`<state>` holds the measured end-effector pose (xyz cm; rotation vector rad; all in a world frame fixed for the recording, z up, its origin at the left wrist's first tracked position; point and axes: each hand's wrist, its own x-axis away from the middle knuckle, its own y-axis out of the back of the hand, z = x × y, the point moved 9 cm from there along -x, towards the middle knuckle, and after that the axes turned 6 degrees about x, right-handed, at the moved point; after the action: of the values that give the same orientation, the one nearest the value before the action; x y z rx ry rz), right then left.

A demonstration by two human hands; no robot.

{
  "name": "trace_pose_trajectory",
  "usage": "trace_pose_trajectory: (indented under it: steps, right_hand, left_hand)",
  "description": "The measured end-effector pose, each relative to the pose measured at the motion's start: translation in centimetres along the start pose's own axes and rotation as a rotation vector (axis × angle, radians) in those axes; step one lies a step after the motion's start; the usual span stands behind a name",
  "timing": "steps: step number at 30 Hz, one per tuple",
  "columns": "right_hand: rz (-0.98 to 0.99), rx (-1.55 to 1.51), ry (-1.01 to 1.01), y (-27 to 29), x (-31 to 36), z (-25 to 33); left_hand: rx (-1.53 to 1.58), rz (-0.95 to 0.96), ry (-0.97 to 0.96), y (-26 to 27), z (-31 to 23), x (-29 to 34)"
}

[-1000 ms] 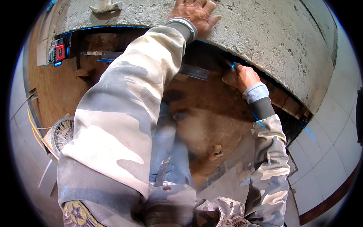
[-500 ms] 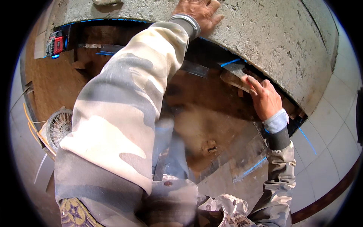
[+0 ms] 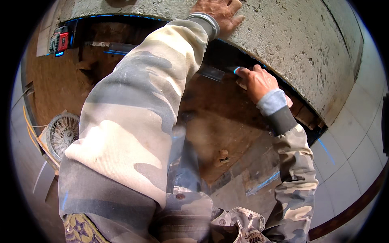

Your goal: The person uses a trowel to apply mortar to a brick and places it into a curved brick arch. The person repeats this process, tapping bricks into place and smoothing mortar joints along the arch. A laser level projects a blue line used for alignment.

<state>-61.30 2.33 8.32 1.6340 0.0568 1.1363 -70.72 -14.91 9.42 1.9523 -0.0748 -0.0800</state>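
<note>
I have the left hand (image 3: 216,15) spread on the slab (image 3: 279,48); whether the right hand (image 3: 257,83) grips anything, I can't tell. I'd guard it from the near edge (image 3: 295,89).

A broad, rough slab (image 3: 300,56) in pale grey is set across the top of the view, its surface pitted with small dark holes. Its near edge is run down toward the right, with a dark gap left beneath, and is marked in places by thin blue light. It is touched by the left hand (image 3: 221,17). Below that edge, a small brownish piece (image 3: 242,84) is mostly hidden by the right hand (image 3: 261,84); its full shape cannot be made out.
</note>
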Motion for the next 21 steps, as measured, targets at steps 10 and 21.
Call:
trace_pose_trajectory:
  steps: [10, 21]
  right_hand:
    - [-0.036, 0.166, -0.02, -3.0, -2.1, 0.7]
    - [-0.292, -0.088, -0.158, -2.1, 6.0, -2.0]
  left_hand:
    - [0.002, 0.037, 0.016, -0.2, 0.2, -0.2]
    - [-0.026, 0.043, 0.07, -0.3, 0.3, -0.3]
